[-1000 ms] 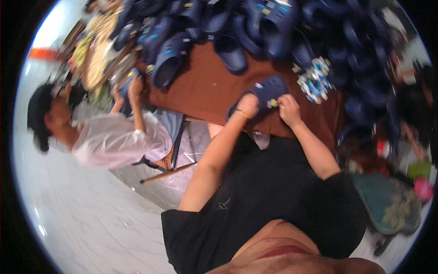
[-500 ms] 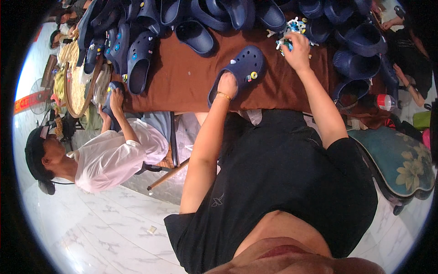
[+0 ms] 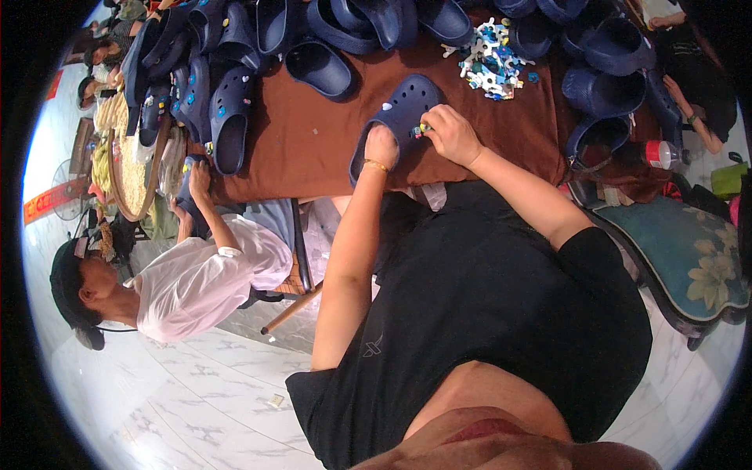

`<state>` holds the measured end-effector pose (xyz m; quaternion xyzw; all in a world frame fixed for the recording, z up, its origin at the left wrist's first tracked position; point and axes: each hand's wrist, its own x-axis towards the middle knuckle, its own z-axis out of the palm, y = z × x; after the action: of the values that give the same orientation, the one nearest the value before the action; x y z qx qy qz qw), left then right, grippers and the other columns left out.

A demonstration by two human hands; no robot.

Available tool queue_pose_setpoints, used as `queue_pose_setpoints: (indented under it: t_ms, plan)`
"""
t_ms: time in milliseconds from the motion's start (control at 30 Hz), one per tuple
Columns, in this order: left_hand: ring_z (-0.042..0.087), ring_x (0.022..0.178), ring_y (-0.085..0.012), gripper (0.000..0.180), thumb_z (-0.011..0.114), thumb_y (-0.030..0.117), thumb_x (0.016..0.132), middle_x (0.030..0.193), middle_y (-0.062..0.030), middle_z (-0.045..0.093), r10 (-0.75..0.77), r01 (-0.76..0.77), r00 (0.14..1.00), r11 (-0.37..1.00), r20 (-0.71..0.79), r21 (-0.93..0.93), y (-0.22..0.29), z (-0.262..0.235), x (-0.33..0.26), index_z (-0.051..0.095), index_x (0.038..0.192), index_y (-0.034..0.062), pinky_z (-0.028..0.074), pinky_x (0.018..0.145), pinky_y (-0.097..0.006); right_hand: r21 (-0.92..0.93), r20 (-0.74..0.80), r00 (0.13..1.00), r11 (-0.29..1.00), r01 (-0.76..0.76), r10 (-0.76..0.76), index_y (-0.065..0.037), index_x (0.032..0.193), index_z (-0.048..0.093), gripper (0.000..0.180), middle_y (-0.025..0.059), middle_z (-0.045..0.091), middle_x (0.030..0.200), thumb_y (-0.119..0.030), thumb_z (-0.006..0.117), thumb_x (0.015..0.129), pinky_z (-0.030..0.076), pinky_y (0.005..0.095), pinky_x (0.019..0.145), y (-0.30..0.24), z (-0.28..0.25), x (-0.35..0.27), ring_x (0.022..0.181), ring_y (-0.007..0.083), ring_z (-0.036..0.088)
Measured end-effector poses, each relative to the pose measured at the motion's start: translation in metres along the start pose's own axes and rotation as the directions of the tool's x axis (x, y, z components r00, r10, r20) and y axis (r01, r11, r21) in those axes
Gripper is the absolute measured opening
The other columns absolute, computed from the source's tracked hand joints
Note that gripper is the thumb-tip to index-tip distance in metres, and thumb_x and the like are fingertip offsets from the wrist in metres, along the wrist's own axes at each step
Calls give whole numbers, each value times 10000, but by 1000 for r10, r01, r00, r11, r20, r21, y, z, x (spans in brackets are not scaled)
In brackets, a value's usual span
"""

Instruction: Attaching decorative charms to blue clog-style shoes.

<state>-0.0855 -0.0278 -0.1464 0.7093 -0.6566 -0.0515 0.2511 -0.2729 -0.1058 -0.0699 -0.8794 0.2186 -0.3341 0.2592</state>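
A navy clog (image 3: pixel 416 95) with round vent holes lies on the brown cloth in front of me, its toe pointing away. My left hand (image 3: pixel 381 146) is inside its foot opening and holds it; the fingertips are hidden in there. A white charm (image 3: pixel 387 106) sits on the upper, and a yellow charm (image 3: pixel 424 128) and a small multicoloured charm (image 3: pixel 415 133) sit on its right side. Right beside these, my right hand (image 3: pixel 454 135) is closed in a pinch; what it holds is hidden by the fingers. Beyond it lies a pile of blue, white and yellow charms (image 3: pixel 493 63).
Many navy clogs (image 3: pixel 321 69) crowd the table's far side, with more stacked at the right (image 3: pixel 607 90). A bottle (image 3: pixel 660 154) lies at the right edge. A seated person (image 3: pixel 211 274) handles a clog on my left. A green floral chair (image 3: pixel 674 258) stands at right.
My right hand has moved from the charm pile, back and to the left, to the side of the clog. My left hand stays inside the clog. The whole view has shifted slightly.
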Motion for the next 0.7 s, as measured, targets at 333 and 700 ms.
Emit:
queue_pose_setpoints:
  t_ms: [333, 700]
  plan:
    - [550, 727, -342, 67, 521, 47, 611, 701, -187, 574, -16, 13, 999, 997, 36, 79, 20, -22, 5, 568, 606, -1, 439, 704, -416, 14, 167, 972, 986, -167, 163, -30, 848, 407, 234, 161, 440, 848, -19, 568, 677, 416, 440, 704, -7, 3, 5, 811, 378, 500]
    - [518, 894, -373, 243, 455, -51, 656, 896, -238, 566, -55, 58, 997, 997, 62, -50, 21, -26, 5, 569, 870, -51, 402, 824, -419, 6, -5, 997, 997, -81, 81, -33, 1012, 466, 350, 137, 478, 908, -80, 613, 698, 435, 404, 737, -18, 3, -1, 860, 324, 518]
